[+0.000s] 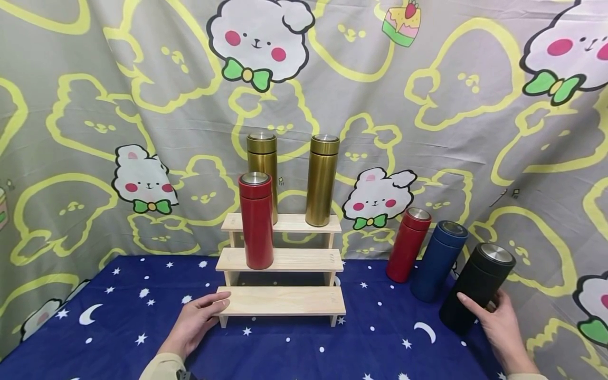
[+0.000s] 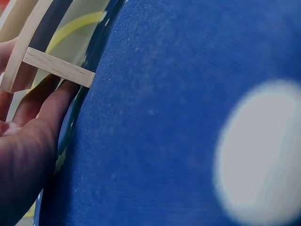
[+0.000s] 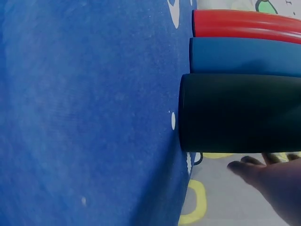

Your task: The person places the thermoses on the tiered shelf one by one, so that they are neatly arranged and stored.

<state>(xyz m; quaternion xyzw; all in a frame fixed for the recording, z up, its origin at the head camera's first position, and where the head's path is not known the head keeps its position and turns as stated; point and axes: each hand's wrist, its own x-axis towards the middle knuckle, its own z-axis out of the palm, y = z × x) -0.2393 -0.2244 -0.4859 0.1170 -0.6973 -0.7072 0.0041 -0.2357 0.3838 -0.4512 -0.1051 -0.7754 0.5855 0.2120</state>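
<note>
My left hand [image 1: 197, 322] grips the left end of the lowest step of a pale wooden three-step stand [image 1: 285, 302]; in the left wrist view its fingers [image 2: 51, 110] reach under the board beside the leg. On the right, my right hand [image 1: 501, 319] holds a black thermos bottle [image 1: 475, 293], thumb across its front and fingers partly hidden behind. The right wrist view shows the black bottle's base at the blue cloth, with fingers [image 3: 249, 170] along its side. A red thermos [image 1: 258, 227] stands on the middle step, left side. Two gold thermoses [image 1: 323, 182] stand on the top step.
A blue thermos [image 1: 439, 264] and another red thermos [image 1: 409, 245] stand in a row behind the black one, right of the stand. A starry blue cloth [image 1: 290, 353] covers the table. A grey patterned curtain [image 1: 309, 105] hangs close behind.
</note>
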